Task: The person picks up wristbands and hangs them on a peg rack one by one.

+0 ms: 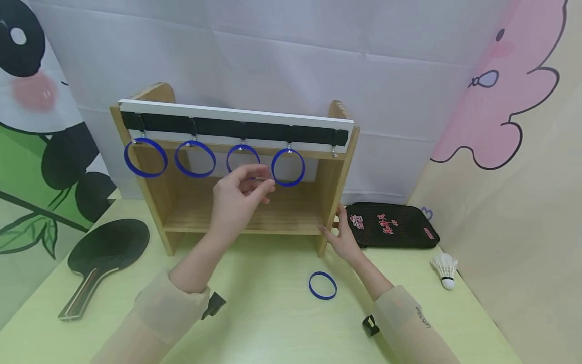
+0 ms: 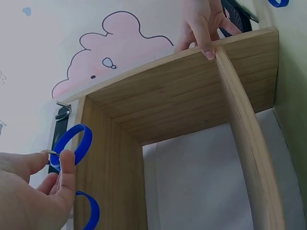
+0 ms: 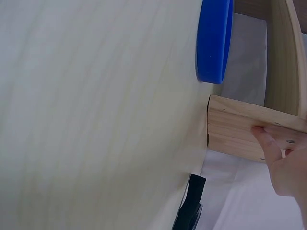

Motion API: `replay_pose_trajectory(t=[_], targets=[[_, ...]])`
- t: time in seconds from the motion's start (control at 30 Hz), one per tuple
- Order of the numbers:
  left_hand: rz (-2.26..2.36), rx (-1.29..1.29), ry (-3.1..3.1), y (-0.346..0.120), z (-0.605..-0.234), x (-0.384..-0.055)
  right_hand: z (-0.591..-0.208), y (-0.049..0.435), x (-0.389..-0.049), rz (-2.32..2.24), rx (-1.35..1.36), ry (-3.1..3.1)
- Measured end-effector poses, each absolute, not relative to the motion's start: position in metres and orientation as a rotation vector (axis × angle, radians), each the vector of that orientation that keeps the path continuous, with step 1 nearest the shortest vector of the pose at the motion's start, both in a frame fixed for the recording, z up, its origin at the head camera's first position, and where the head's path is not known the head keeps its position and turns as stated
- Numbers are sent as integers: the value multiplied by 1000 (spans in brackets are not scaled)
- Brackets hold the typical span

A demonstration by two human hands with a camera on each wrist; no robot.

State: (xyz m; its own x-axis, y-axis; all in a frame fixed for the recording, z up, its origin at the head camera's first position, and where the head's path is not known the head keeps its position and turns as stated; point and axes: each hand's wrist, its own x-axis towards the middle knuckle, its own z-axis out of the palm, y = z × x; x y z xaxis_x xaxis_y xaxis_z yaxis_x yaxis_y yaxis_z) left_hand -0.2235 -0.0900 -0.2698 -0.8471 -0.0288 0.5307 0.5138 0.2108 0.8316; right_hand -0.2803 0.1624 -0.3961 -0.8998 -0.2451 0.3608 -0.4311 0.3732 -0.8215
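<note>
Several blue wristbands hang from metal hooks along the white and black front bar (image 1: 263,132) of a small wooden shelf (image 1: 273,210). My left hand (image 1: 238,197) is in front of the bar, fingers bent, with thumb and index tip close together. Its fingertips are right by the lower left of the rightmost hanging wristband (image 1: 303,169); a gap shows between them in the left wrist view. The hook (image 1: 334,151) at the bar's right end is bare. My right hand (image 1: 344,240) grips the shelf's right side panel, thumb over the front edge and fingers on the outer face.
One loose blue wristband (image 1: 323,298) lies on the table before the shelf. A black table tennis bat (image 1: 109,245) lies left. At the right are a black zipped case (image 1: 391,225), behind my right hand, and a shuttlecock (image 1: 444,268). A white cloth backs the shelf.
</note>
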Motion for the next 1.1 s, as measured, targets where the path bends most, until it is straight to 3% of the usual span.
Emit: replay_pose_trajectory(t=[0.53, 0.9, 1.1], targets=[[-1180, -774, -2214, -68, -316, -203, -427, 172, -304, 1546, 617, -2415], [-1046, -881, -2439, -63, -363, -205, -398, 162, -282, 1540, 641, -2448], [-1008, -974, -2540, -60, -387, -212, -404, 165, -286, 1554, 633, -2431]])
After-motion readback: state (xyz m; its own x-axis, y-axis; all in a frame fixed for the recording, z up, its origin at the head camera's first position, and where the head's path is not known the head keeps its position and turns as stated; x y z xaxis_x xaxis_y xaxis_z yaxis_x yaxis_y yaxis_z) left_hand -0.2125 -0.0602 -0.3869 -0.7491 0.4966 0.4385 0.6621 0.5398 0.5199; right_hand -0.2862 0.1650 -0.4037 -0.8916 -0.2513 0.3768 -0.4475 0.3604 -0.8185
